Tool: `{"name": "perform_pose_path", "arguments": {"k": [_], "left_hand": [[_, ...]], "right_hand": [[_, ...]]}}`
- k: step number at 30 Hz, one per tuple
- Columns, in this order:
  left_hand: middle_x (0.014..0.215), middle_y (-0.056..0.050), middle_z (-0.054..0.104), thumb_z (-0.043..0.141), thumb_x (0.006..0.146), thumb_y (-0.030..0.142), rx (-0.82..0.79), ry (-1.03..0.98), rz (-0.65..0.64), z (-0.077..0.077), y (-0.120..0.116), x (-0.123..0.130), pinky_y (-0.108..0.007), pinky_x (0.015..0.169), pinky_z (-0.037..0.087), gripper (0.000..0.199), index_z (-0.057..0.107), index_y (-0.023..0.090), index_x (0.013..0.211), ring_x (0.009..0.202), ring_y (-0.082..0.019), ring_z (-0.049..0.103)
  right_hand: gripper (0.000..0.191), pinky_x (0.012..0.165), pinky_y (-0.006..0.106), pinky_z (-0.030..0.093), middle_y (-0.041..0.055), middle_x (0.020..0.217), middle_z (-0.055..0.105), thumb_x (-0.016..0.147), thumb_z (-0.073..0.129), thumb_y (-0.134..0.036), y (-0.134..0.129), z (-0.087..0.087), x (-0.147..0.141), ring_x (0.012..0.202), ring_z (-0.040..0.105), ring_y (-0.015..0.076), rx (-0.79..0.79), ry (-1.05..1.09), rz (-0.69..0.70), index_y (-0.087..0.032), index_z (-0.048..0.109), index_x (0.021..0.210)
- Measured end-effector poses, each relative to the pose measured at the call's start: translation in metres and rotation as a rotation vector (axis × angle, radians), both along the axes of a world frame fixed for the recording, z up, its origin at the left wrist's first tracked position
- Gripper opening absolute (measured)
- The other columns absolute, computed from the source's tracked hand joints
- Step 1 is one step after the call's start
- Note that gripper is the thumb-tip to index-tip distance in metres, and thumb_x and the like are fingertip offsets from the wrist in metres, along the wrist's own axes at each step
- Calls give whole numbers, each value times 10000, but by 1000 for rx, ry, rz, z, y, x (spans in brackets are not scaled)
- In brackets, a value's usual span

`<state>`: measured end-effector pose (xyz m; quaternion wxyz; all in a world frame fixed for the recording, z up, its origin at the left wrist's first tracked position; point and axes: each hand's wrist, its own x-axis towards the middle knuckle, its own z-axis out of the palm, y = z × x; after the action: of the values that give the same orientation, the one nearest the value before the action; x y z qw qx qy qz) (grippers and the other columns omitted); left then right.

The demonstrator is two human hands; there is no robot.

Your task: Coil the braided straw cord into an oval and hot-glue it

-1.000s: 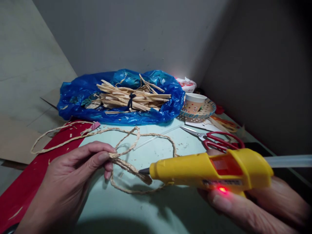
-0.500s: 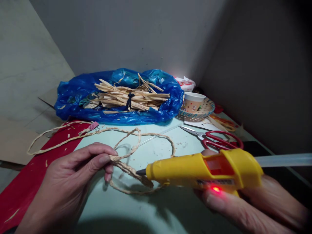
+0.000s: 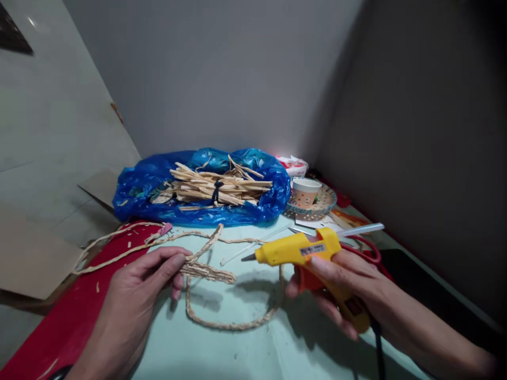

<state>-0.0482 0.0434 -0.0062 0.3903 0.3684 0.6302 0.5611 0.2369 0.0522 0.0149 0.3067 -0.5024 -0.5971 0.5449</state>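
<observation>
Between thumb and fingers, my left hand (image 3: 138,295) pinches a flat, folded piece of braided straw cord (image 3: 209,272). The cord's loose length (image 3: 237,326) loops over the table and runs off to the left. My right hand (image 3: 340,285) is wrapped round the handle of a yellow hot glue gun (image 3: 293,248), with a clear glue stick (image 3: 362,230) poking out of its back. Its dark nozzle points left, apart from the folded cord. A purple-pink clip (image 3: 165,228) sits on the cord at the left.
A blue plastic bag (image 3: 158,163) holding a tied bundle of dry straw (image 3: 237,187) lies at the back. Right of it, a paper cup (image 3: 306,192) stands in a woven basket (image 3: 327,198). Red-handled scissors (image 3: 372,250) lie partly behind the glue gun. Red cloth (image 3: 99,274) covers the left side.
The glue gun has moved back from the cord, its nozzle now clear of it, and its side has turned into view. My left hand keeps its pinch. The camera view has tilted up.
</observation>
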Motion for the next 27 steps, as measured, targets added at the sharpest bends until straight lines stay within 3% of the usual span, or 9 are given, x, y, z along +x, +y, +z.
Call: {"name": "perform_pose_path", "arguments": {"k": [2, 5, 10, 14, 17, 22, 24, 25, 27], "left_hand": [[491, 28, 634, 882, 571, 401, 44, -33, -27, -2, 1, -3, -189, 426, 430, 296, 782, 203, 766, 443, -110, 529], [514, 28, 617, 864, 629, 380, 76, -52, -100, -4, 0, -7, -173, 421, 407, 295, 805, 199, 855, 464, -101, 505], [577, 11, 647, 817, 706, 350, 67, -59, -200, 0, -8, -3, -188, 429, 425, 186, 801, 204, 820, 456, -103, 510], [652, -5, 693, 803, 715, 360, 52, -28, -253, 4, -14, 2, -204, 432, 450, 166, 791, 208, 782, 455, -111, 536], [672, -2, 712, 803, 701, 376, 47, 13, -272, 6, -18, 5, -203, 425, 451, 174, 789, 213, 758, 438, -109, 542], [526, 38, 632, 796, 694, 443, 42, 54, -281, 6, -22, 9, -205, 425, 448, 210, 790, 236, 729, 407, -115, 530], [467, 47, 595, 780, 714, 450, 26, 90, -318, 6, -23, 9, -209, 450, 456, 208, 792, 244, 735, 404, -122, 538], [447, 49, 583, 767, 730, 449, 17, 114, -345, 5, -23, 9, -211, 465, 459, 204, 792, 247, 743, 412, -129, 552], [426, 52, 569, 745, 755, 438, -3, 157, -406, 5, -23, 9, -215, 486, 459, 191, 788, 253, 749, 422, -140, 576]], "right_hand": [[444, 493, 154, 397, -27, 602, 550, 976, 511, -533, 6, -5, 1, 494, 440, 75, -123, 205, -13, -175, 733, 836], [358, 468, 149, 416, 20, 700, 617, 940, 584, -470, 14, -21, 2, 549, 519, 95, -256, 441, -187, -144, 724, 883], [300, 665, 227, 522, 62, 777, 650, 893, 630, -424, 15, -47, -3, 710, 622, 156, -127, 420, -167, -137, 686, 825], [414, 690, 288, 497, 64, 811, 645, 954, 523, -527, 2, -44, 3, 765, 624, 192, -4, 235, -119, -150, 664, 859], [409, 666, 308, 457, 64, 812, 657, 952, 538, -539, -7, -37, 20, 758, 588, 212, 116, -31, -163, -182, 665, 797], [429, 494, 304, 278, -9, 486, 461, 860, 675, -467, -27, -31, 27, 467, 354, 156, 280, -434, -186, -228, 535, 532], [315, 506, 305, 302, 9, 575, 547, 901, 628, -400, -33, -25, 9, 492, 416, 164, 374, -489, -126, -226, 584, 641], [212, 556, 308, 382, 38, 697, 640, 969, 520, -315, -35, -21, -3, 575, 531, 186, 557, -509, -17, -218, 643, 827], [227, 759, 344, 493, 111, 1013, 711, 973, 429, -145, -32, -12, -29, 891, 631, 235, 940, -471, 92, -186, 622, 1086]]}}
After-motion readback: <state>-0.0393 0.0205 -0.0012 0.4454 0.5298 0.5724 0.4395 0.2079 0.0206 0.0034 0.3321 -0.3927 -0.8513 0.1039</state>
